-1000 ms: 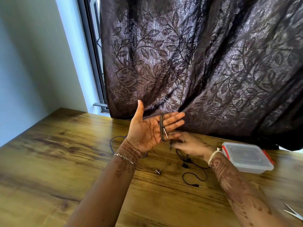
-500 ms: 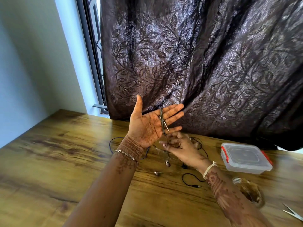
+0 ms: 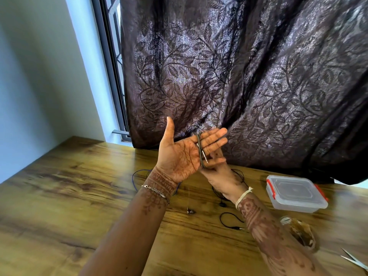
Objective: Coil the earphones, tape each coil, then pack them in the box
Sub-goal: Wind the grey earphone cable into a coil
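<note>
Grips: left grip flat open, palm up, carrying grey earphone cord wound round its straight fingers, jack plug across the loops. Right grip tucked under those fingers at the coil's lower edge; cannot tell whether it pinches the cord. One earbud dangles low over the surface. Black earphones and blue cord lie beneath; lidded box to the right. Risks: loops sliding off the straight fingers untaped; hanging tail snagging the cords below.
</note>
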